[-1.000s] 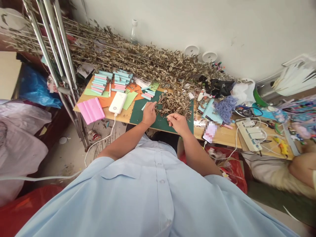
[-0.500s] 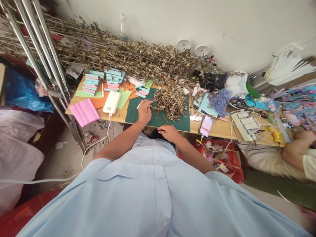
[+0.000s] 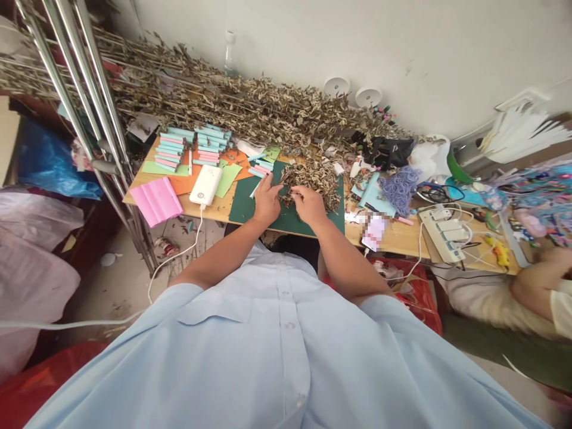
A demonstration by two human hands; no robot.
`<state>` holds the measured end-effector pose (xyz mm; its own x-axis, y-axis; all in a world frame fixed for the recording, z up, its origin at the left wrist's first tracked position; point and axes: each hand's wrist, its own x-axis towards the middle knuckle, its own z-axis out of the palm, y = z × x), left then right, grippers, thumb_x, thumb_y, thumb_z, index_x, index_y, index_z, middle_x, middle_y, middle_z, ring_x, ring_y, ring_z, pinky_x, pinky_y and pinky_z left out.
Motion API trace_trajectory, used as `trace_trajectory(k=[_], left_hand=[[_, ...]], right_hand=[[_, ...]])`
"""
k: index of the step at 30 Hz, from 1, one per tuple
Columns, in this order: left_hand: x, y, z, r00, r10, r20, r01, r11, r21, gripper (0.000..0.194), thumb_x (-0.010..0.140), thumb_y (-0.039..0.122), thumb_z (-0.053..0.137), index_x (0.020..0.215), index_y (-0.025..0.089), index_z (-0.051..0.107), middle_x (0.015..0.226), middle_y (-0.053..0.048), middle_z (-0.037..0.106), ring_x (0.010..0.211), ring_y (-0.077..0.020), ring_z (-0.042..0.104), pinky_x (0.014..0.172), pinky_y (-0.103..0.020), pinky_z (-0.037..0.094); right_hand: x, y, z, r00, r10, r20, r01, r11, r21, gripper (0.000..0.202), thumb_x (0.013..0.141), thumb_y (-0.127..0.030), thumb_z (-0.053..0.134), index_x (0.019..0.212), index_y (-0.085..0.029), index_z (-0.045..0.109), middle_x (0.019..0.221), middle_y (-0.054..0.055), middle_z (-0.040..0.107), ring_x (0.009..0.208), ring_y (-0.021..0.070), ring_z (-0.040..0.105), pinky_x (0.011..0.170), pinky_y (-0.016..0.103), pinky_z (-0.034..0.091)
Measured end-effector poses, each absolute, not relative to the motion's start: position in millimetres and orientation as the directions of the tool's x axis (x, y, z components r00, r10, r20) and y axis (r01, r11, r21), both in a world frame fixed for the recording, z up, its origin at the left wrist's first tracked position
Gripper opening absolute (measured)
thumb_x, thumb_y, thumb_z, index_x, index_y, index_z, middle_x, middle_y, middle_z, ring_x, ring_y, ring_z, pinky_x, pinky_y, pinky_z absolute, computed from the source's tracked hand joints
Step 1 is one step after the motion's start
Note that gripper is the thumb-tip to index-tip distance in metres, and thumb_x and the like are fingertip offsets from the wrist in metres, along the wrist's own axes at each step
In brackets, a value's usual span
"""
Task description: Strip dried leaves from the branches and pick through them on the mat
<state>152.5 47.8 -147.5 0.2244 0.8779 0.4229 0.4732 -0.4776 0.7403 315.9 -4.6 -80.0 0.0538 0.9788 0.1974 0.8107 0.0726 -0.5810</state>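
Observation:
A heap of dried leaves (image 3: 316, 179) lies on the green mat (image 3: 290, 223). My left hand (image 3: 267, 201) is over the mat, left of the heap, its fingers apart near a pale blue paper roll (image 3: 255, 189). At the near left edge of the heap is my right hand (image 3: 309, 204), its fingers pinched together; what they hold, if anything, is too small to name. Several blue and pink rolls (image 3: 261, 167) lie at the mat's top left corner.
Stacked rolls (image 3: 170, 149), a pink sheet (image 3: 156, 201) and a white power bank (image 3: 206, 185) sit left. Dried stalks (image 3: 201, 89) line the wall. A phone (image 3: 374, 232), purple yarn (image 3: 399, 189) and a power strip (image 3: 442, 232) are right; a person's arm (image 3: 538, 286) shows far right.
My right hand has moved up from the table's front edge to the leaf heap. My left hand has shifted slightly right and its fingers have spread.

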Motion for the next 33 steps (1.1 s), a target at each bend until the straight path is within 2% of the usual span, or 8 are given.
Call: trace_trajectory(k=[6, 9, 12, 15, 20, 24, 27, 33], left_hand=[[151.7, 52.1, -153.3, 0.253, 0.852, 0.459, 0.467, -0.523, 0.713, 0.036, 0.095, 0.014, 0.045, 0.115, 0.018, 0.073, 0.144, -0.015, 0.064, 0.140, -0.0290, 0.054, 0.120, -0.053, 0.041], [153.9, 53.7, -155.6, 0.282, 0.853, 0.439, 0.477, -0.522, 0.708, 0.034, 0.089, 0.011, 0.048, 0.110, 0.017, 0.075, 0.128, -0.015, 0.072, 0.128, -0.0300, 0.062, 0.113, -0.053, 0.046], [155.9, 52.8, -155.6, 0.280, 0.872, 0.402, 0.510, -0.490, 0.707, 0.031, 0.085, 0.009, 0.052, 0.105, 0.017, 0.075, 0.118, -0.015, 0.074, 0.116, -0.0316, 0.066, 0.105, -0.053, 0.049], [155.7, 50.1, -153.1, 0.248, 0.880, 0.406, 0.518, -0.475, 0.711, 0.029, 0.086, 0.009, 0.052, 0.103, 0.017, 0.074, 0.116, -0.015, 0.074, 0.116, -0.0317, 0.065, 0.104, -0.052, 0.048], [150.4, 46.2, -145.5, 0.200, 0.864, 0.462, 0.454, -0.500, 0.737, 0.023, 0.093, 0.022, 0.059, 0.111, 0.018, 0.072, 0.126, -0.015, 0.070, 0.123, -0.0317, 0.061, 0.109, -0.052, 0.045], [147.5, 45.2, -139.5, 0.220, 0.830, 0.512, 0.349, -0.557, 0.753, 0.030, 0.099, 0.034, 0.059, 0.124, 0.020, 0.068, 0.129, -0.014, 0.070, 0.126, -0.0291, 0.061, 0.112, -0.049, 0.044], [147.1, 44.4, -136.0, 0.228, 0.828, 0.511, 0.316, -0.560, 0.766, 0.035, 0.099, 0.040, 0.060, 0.128, 0.021, 0.067, 0.129, -0.013, 0.071, 0.126, -0.0288, 0.062, 0.112, -0.048, 0.045], [147.2, 43.4, -135.8, 0.221, 0.858, 0.465, 0.331, -0.514, 0.791, 0.023, 0.102, 0.034, 0.057, 0.105, 0.020, 0.075, 0.099, -0.010, 0.075, 0.101, -0.0254, 0.067, 0.095, -0.043, 0.051]], right_hand=[[299.5, 32.2, -76.8, 0.016, 0.999, 0.028, 0.949, -0.007, -0.316, 0.037, 0.089, -0.022, 0.063, 0.125, -0.021, 0.071, 0.119, 0.013, 0.076, 0.110, 0.0322, 0.070, 0.099, 0.043, 0.052], [296.4, 36.7, -79.3, 0.045, 0.999, -0.006, 0.956, -0.045, -0.291, 0.036, 0.089, -0.018, 0.060, 0.122, -0.024, 0.073, 0.113, 0.010, 0.078, 0.106, 0.0306, 0.071, 0.096, 0.042, 0.053], [301.0, 37.9, -82.7, 0.090, 0.994, 0.061, 0.898, -0.054, -0.436, 0.035, 0.089, -0.017, 0.058, 0.119, -0.024, 0.075, 0.106, 0.007, 0.079, 0.102, 0.0271, 0.072, 0.097, 0.040, 0.054], [310.7, 40.4, -84.3, 0.212, 0.966, 0.151, 0.734, -0.056, -0.676, 0.030, 0.087, -0.023, 0.064, 0.113, -0.021, 0.077, 0.102, 0.006, 0.079, 0.098, 0.0249, 0.073, 0.094, 0.041, 0.057], [318.9, 41.8, -75.8, 0.438, 0.897, 0.062, 0.236, -0.048, -0.971, 0.035, 0.078, -0.038, 0.076, 0.108, -0.019, 0.076, 0.100, 0.007, 0.078, 0.065, 0.0154, 0.067, 0.059, 0.029, 0.056], [308.2, 31.6, -66.8, 0.409, 0.907, -0.104, -0.066, -0.084, -0.994, 0.042, 0.071, -0.036, 0.081, 0.110, -0.021, 0.074, 0.101, 0.005, 0.079, 0.059, 0.0109, 0.064, 0.040, 0.019, 0.036], [294.8, 21.9, -67.1, 0.320, 0.921, -0.223, -0.212, -0.159, -0.964, 0.043, 0.069, -0.034, 0.081, 0.109, -0.022, 0.072, 0.101, 0.003, 0.078, 0.051, 0.0065, 0.056, 0.035, 0.018, 0.026], [282.4, 13.3, -76.1, 0.263, 0.930, -0.258, -0.216, -0.204, -0.955, 0.043, 0.065, -0.033, 0.083, 0.106, -0.021, 0.073, 0.097, 0.004, 0.077, 0.050, 0.0063, 0.052, 0.037, 0.019, 0.024]])
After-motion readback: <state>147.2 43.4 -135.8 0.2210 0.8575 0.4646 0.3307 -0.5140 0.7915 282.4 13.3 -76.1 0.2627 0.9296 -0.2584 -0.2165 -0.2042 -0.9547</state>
